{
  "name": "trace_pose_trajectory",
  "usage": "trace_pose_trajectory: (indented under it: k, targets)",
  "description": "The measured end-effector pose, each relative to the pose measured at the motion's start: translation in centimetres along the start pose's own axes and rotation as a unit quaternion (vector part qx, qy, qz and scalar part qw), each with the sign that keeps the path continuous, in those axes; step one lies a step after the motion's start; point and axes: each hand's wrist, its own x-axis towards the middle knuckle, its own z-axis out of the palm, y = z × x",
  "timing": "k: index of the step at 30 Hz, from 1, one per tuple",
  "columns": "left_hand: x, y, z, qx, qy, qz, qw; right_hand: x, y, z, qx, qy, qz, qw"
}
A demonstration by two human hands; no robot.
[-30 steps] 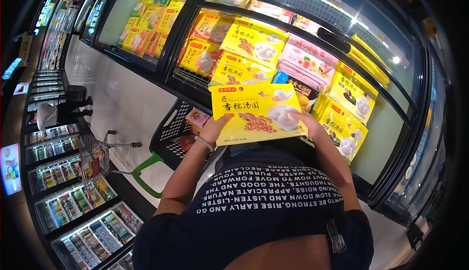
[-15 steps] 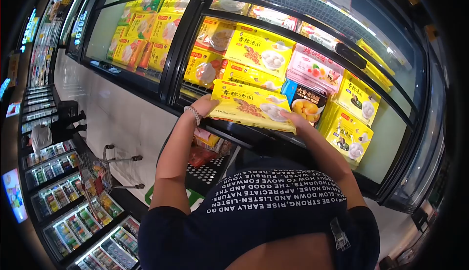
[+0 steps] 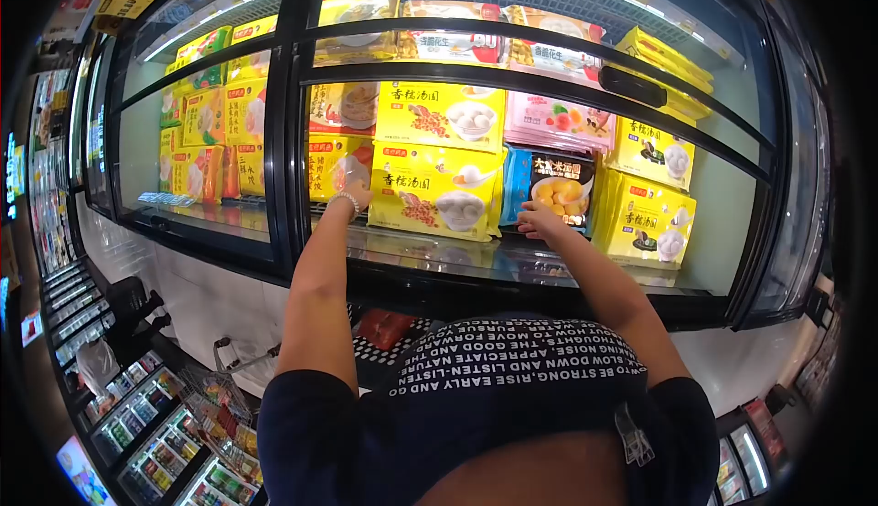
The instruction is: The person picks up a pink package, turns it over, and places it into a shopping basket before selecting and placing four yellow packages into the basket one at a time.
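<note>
A yellow bag of tangyuan (image 3: 437, 190) with a picture of white balls in a bowl stands upright at the front of the glass-sided freezer. My left hand (image 3: 353, 199), wearing a beaded bracelet, is at its left edge, beside a yellow-orange dumpling bag (image 3: 337, 163). Its fingers are partly stretched, with no grip visible. To the right, my right hand (image 3: 541, 220) is apart from the tangyuan bag, in front of a blue-and-black bag (image 3: 560, 186). Its index finger is extended, the others are loosely bent, and nothing is held.
Black door frames (image 3: 540, 91) cross the freezer, with a black handle (image 3: 633, 86) on the right. Pink bags (image 3: 560, 122) and more yellow bags (image 3: 647, 222) stand inside. A red package (image 3: 384, 328) lies below the freezer's edge. A shopping cart (image 3: 215, 396) stands at lower left.
The tangyuan bag has gone from flat between both hands at the freezer's edge to upright inside. My right hand has let go of it. Both hands reach further in, and the view has turned.
</note>
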Motion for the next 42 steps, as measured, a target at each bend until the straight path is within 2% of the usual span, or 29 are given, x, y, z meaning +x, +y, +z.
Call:
trace_pose_trajectory:
  k: [1,2,4,7,9,10,13,15,16,19,23,26,27,29,33,35,36,37,38,40,42]
  targets:
    - [0.9,0.2,0.7,0.018,0.044,-0.005,0.999,0.2,0.4,-0.4,0.007,0.008,-0.002,1.0]
    - [1.8,0.3,0.8,0.004,-0.006,-0.015,1.0,0.2,0.6,-0.8,0.014,0.016,-0.006,1.0]
    - [7.1,-3.7,5.0,0.079,0.048,0.03,0.995,0.4,0.9,-1.1,0.017,0.037,0.001,0.999]
    - [7.0,-2.0,5.6,0.138,0.061,0.03,0.988,-0.5,1.2,-1.1,-0.039,0.012,0.008,0.999]
    - [6.3,-0.4,6.8,0.083,0.004,0.039,0.996,-0.7,2.1,-1.4,-0.053,0.022,0.006,0.998]
    - [5.7,0.2,6.6,-0.025,-0.048,0.023,0.998,-0.6,2.3,-1.4,-0.043,0.03,-0.001,0.999]
    - [6.2,0.1,8.8,-0.194,-0.047,-0.005,0.98,-0.8,2.0,-1.7,-0.038,0.047,-0.019,0.998]
    - [7.2,-1.3,9.9,-0.156,-0.077,-0.035,0.984,-1.3,1.5,-2.0,-0.035,0.06,-0.021,0.997]
    - [6.9,-0.5,9.2,-0.133,-0.078,-0.023,0.988,-1.8,0.9,-2.2,-0.042,0.058,-0.038,0.997]
    - [5.6,2.6,8.2,-0.064,-0.085,0.023,0.994,-3.6,-1.6,-2.7,-0.067,0.07,-0.164,0.982]
    - [6.0,0.7,9.5,-0.024,-0.044,0.061,0.997,-8.1,-5.5,-3.7,-0.142,0.165,-0.338,0.916]
    - [5.5,0.7,9.3,0.022,0.042,-0.1,0.994,-13.5,-9.5,-4.7,-0.177,0.247,-0.434,0.848]
    - [4.6,1.6,8.4,-0.014,0.058,-0.128,0.99,-15.1,-10.6,-5.2,-0.194,0.281,-0.448,0.826]
    - [0.7,4.3,5.1,-0.09,0.087,-0.187,0.974,-17.3,-12.6,-6.8,-0.244,0.377,-0.585,0.676]
    - [-0.3,5.4,4.0,-0.063,0.037,-0.119,0.99,-18.4,-16.0,-10.3,-0.335,0.478,-0.62,0.524]
    - [1.1,4.4,5.7,-0.053,0.001,-0.109,0.993,-17.3,-17.4,-10.9,-0.358,0.468,-0.626,0.511]
    - [2.0,3.6,6.7,-0.055,0.037,-0.114,0.991,-16.9,-18.0,-10.7,-0.373,0.463,-0.625,0.506]
    - [2.4,3.1,7.1,-0.05,0.033,-0.103,0.993,-16.4,-18.5,-10.6,-0.389,0.457,-0.623,0.501]
    - [3.0,2.6,7.4,-0.047,0.029,-0.092,0.994,-15.3,-18.8,-10.6,-0.393,0.436,-0.609,0.534]
    - [3.5,1.5,7.5,-0.056,0.018,-0.057,0.997,-14.2,-19.4,-9.9,-0.42,0.448,-0.569,0.547]
    - [2.8,1.3,6.8,-0.028,0.07,-0.121,0.99,-12.7,-19.3,-9.9,-0.452,0.481,-0.514,0.548]
